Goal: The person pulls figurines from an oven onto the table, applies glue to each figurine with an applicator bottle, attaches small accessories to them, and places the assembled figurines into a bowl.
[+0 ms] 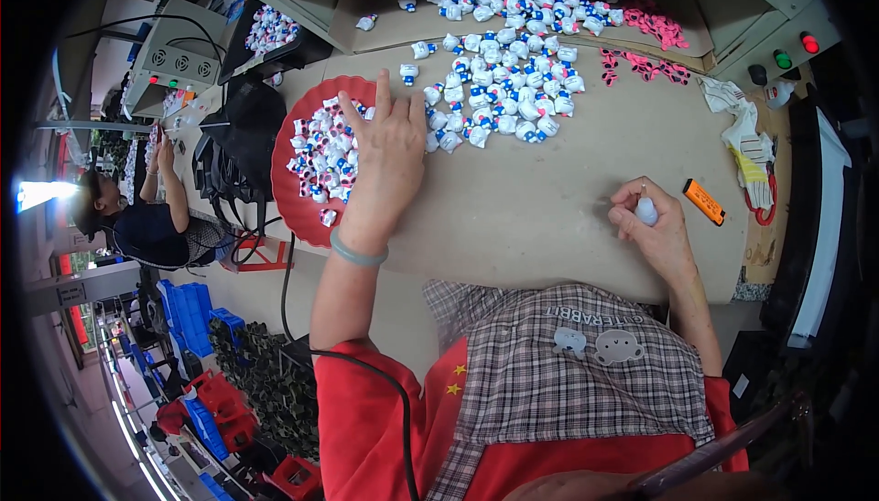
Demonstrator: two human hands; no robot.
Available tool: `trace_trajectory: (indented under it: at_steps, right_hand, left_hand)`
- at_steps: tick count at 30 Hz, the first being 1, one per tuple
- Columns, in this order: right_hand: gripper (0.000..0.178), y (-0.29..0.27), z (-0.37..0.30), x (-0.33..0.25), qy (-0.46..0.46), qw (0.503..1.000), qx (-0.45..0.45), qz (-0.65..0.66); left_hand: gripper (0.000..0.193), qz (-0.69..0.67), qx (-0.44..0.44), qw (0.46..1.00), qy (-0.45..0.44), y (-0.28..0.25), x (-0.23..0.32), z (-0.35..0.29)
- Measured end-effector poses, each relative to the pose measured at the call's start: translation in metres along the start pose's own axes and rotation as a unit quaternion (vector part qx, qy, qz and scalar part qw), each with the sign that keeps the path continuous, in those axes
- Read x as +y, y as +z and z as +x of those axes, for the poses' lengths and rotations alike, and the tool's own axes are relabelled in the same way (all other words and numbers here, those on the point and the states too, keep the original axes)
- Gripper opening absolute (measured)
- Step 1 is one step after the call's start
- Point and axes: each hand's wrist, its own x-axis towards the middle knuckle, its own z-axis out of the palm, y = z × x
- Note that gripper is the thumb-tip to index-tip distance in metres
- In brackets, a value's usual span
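My left hand [392, 148] is stretched out over the right rim of a red scalloped tray [286, 191], fingers apart, near the edge of a pile. The tray holds many small white figurines [322, 148] with pink and dark pieces on them. Whether a figurine touches the fingertips is hard to see. To the right, my right hand [657, 231] is closed around a small white squeeze bottle [646, 212] with a thin nozzle pointing up. Ahead of both hands spreads a large pile of white figurines [513, 89] with blue parts.
Small pink glasses-shaped pieces [641, 68] lie beyond the pile. An orange oblong object [703, 201] is beside my right hand, with work gloves [746, 139] and a red-handled tool [767, 201] farther right. A black bag [243, 139] and a seated person [151, 217] are on the left.
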Motion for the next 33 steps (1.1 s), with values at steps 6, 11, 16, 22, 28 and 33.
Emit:
trace_trajectory:
  at_steps: [6,11,16,22,28,33]
  right_hand:
    - [0.012,-0.006,-0.003,0.002,-0.002,1.0,0.001,-0.007]
    - [0.013,-0.008,-0.001,0.005,0.003,1.0,0.001,0.0]
    - [0.015,-0.007,0.0,0.0,0.011,1.0,-0.006,0.003]
    - [0.034,-0.009,-0.001,0.0,-0.05,0.999,0.01,-0.013]
    - [0.032,-0.008,-0.001,-0.004,-0.063,0.994,-0.034,0.084]
    - [0.03,-0.01,-0.003,-0.008,-0.04,0.994,-0.043,0.091]
  left_hand:
    - [0.042,0.026,-0.089,0.995,0.02,-0.009,0.012,0.012]
    - [0.044,-0.089,-0.027,0.994,0.052,-0.002,0.037,0.003]
    - [0.051,-0.293,0.025,0.956,0.016,0.001,0.055,0.003]
    - [0.04,-0.467,0.042,0.88,-0.083,0.002,0.056,-0.008]
    - [0.028,-0.844,0.003,0.504,-0.185,-0.011,0.075,-0.02]
    - [0.026,-0.952,-0.046,0.224,-0.202,-0.012,0.104,-0.027]
